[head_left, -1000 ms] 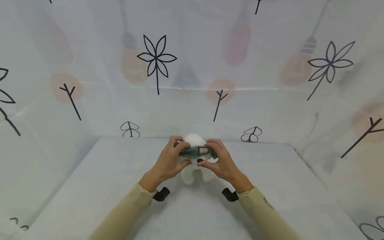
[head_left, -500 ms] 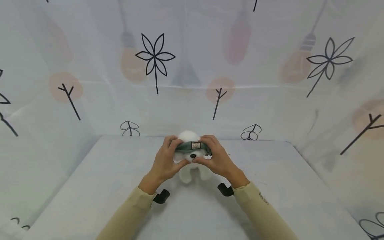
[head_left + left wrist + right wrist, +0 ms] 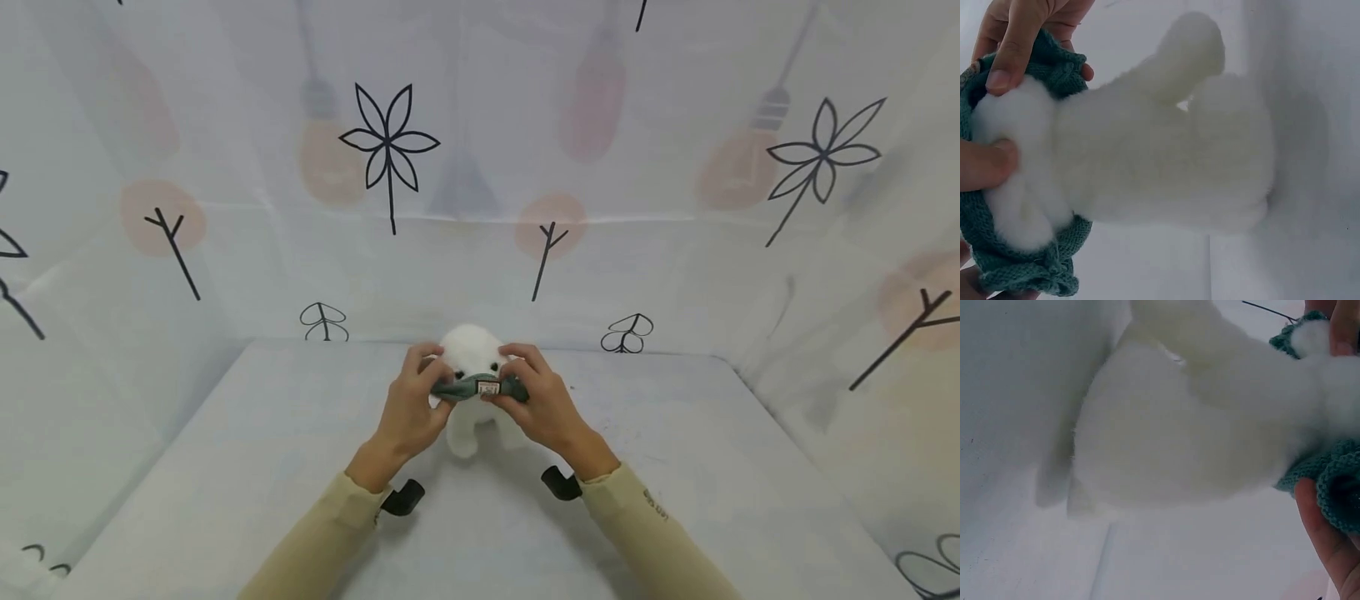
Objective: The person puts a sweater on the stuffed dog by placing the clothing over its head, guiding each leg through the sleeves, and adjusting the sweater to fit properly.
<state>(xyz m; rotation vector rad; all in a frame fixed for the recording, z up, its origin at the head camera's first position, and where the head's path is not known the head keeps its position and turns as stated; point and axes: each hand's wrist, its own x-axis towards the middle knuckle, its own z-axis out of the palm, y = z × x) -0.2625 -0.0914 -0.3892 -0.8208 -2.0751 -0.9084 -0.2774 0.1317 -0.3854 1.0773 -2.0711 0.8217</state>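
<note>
A white plush animal (image 3: 471, 346) sits upright at the far middle of the table, facing me, with two dark eyes in view. Across its face below the eyes lies a green knitted band (image 3: 463, 389) with a pale label, hiding the nose. My left hand (image 3: 408, 408) pinches one end of the band, thumb below and fingers at the side of the head. The other end is pinched by my right hand (image 3: 546, 408). In the left wrist view, green knit (image 3: 1063, 253) surrounds the toy's head beside its white body (image 3: 1160, 156).
The white table (image 3: 480, 533) reaches to a patterned cloth backdrop (image 3: 465, 267) just behind the plush animal. Black wrist mounts (image 3: 405, 497) stick out inward from both sleeves, over the table.
Both hands have pulled the green knitted band down the plush animal's face. Its eyes now show above the band, and the nose is covered. The toy has shifted slightly left.
</note>
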